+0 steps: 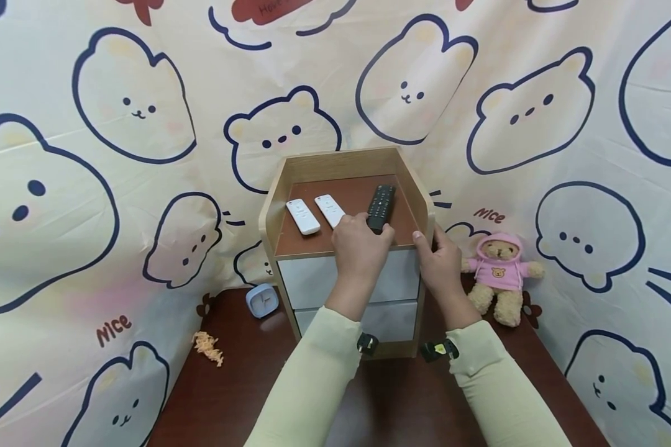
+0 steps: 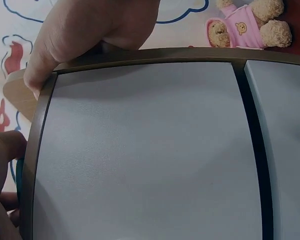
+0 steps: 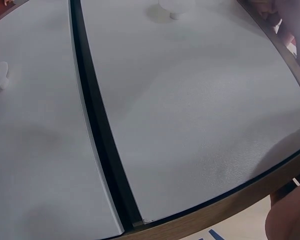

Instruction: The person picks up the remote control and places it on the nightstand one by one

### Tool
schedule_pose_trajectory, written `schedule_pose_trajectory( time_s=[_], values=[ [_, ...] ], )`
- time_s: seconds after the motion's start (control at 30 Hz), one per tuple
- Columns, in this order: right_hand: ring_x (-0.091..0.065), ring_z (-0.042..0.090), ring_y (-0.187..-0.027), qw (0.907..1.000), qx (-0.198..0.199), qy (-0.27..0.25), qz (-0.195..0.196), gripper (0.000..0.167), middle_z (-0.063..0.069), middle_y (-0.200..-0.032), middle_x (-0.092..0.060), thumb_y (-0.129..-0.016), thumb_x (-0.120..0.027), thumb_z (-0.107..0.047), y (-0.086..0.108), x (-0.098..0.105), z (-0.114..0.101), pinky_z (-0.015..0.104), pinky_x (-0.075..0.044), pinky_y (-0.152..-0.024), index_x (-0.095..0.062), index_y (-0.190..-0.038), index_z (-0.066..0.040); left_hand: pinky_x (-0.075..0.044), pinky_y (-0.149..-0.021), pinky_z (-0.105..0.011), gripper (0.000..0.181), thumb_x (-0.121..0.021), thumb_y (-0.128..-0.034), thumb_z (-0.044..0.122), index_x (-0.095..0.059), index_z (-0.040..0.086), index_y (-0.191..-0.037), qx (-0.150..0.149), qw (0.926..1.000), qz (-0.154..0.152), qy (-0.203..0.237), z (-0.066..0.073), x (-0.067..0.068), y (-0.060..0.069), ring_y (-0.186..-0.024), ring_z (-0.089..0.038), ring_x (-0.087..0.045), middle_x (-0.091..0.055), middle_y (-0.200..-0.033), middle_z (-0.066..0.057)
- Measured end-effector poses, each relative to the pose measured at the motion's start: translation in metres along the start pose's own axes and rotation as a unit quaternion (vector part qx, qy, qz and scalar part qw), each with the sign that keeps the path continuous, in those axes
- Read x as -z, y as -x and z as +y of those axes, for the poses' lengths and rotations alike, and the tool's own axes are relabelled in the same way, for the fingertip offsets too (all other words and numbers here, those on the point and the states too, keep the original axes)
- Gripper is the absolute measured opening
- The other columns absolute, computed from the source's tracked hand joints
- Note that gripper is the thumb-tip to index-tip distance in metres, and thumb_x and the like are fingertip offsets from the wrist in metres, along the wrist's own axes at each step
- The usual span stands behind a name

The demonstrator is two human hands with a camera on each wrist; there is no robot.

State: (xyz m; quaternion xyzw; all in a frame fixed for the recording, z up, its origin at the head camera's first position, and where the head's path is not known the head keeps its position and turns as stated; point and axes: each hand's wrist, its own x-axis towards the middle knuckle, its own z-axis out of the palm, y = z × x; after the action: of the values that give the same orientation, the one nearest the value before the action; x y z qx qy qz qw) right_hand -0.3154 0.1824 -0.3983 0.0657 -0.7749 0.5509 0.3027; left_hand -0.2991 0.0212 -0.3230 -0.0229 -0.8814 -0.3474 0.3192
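Observation:
A small wooden cabinet (image 1: 272,244) with white drawer fronts (image 2: 150,150) stands on the table. On its brown top lie two white remote controls (image 1: 302,216) and a black remote control (image 1: 381,205). My left hand (image 1: 362,249) pinches the lower end of the black one between thumb and fingers. It also covers the near end of the second white remote (image 1: 328,210). My right hand (image 1: 443,266) grips the cabinet's right side near the top front corner, thumb at the front edge. White round knobs (image 3: 176,6) show on the drawers in the right wrist view.
A teddy bear (image 1: 499,276) in a pink hoodie sits right of the cabinet. To the left are a light-blue clock (image 1: 262,301) and a crumpled tan strip (image 1: 207,347) on the dark red-brown table (image 1: 240,385). A cartoon-printed cloth (image 1: 201,74) hangs around the back and sides.

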Motion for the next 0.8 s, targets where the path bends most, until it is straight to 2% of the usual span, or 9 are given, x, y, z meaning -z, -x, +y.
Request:
schedule_pose_trajectory(
  time_s=[0.33,0.5,0.8],
  values=[
    [-0.069,0.041,-0.130,0.9999,-0.013,-0.003,-0.002,0.052,0.016,-0.146,-0.071,-0.107,-0.063,-0.044,0.0001,-0.0008,0.0004,0.066,-0.054,-0.109,-0.066,-0.151,-0.016,-0.057,-0.077,-0.041,0.048,-0.082,-0.0926,0.041,-0.082,-0.001,-0.114,0.001,0.9980,-0.026,-0.057,0.0000,-0.0010,-0.0054,-0.090,-0.029,-0.071,-0.075,-0.099,-0.014],
    [-0.068,0.040,-0.133,0.9997,-0.022,-0.009,-0.005,0.053,0.015,-0.148,-0.069,-0.107,-0.063,-0.045,0.0011,-0.0009,-0.0020,0.066,-0.052,-0.111,-0.064,-0.153,-0.018,-0.057,-0.077,-0.040,0.049,-0.085,-0.0920,0.043,-0.082,0.000,-0.113,0.003,0.9975,-0.033,-0.063,0.0009,0.0003,-0.0057,-0.090,-0.028,-0.072,-0.075,-0.098,-0.013],
    [-0.069,0.041,-0.131,0.9999,-0.016,-0.004,-0.003,0.053,0.016,-0.148,-0.070,-0.108,-0.062,-0.045,0.0013,-0.0009,-0.0037,0.066,-0.053,-0.109,-0.064,-0.154,-0.018,-0.055,-0.080,-0.039,0.053,-0.087,-0.0910,0.048,-0.083,0.001,-0.116,0.004,0.9957,-0.041,-0.084,0.0029,0.0004,-0.0036,-0.094,-0.026,-0.070,-0.075,-0.099,-0.011]
  ],
)
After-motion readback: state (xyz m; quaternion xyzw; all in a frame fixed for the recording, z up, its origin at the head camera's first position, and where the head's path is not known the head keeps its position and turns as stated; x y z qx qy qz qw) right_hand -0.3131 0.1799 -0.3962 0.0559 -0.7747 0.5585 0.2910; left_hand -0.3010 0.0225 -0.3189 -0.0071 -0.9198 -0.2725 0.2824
